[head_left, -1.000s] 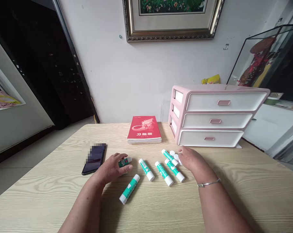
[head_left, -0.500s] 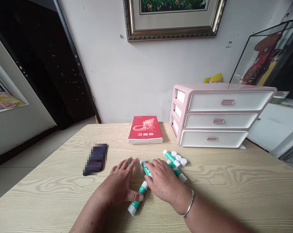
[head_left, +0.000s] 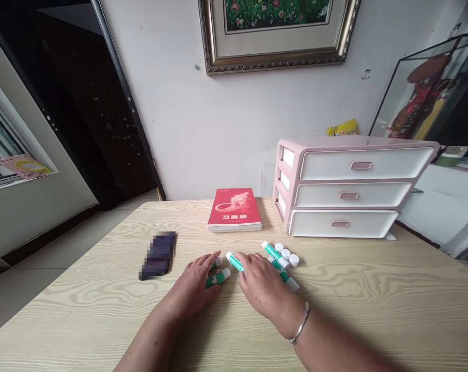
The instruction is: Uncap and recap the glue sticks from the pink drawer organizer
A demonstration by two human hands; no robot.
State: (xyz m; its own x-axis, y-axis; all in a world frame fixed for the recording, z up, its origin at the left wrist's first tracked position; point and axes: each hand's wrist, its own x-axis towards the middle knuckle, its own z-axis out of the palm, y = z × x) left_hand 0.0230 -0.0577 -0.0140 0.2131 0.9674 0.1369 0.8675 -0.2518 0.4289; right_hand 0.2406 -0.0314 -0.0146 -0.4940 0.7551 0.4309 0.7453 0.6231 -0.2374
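Though I can't tell their grip, left hand (head_left: 194, 283) and right hand (head_left: 264, 287) half-cover green tubes (head_left: 218, 278); drawers (head_left: 323, 195) are closed.

Smooth plastic tubes (head_left: 273, 252), matt wood-grained tabletop (head_left: 354, 299), shiny metal bangle (head_left: 305, 321), plastic drawer unit (head_left: 323, 195).

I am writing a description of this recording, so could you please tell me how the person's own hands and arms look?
The left hand wears no glove, and nothing shows at its wrist. The right hand is ungloved too, with a thin silver-coloured bracelet around the wrist. No sleeve shows on either forearm.
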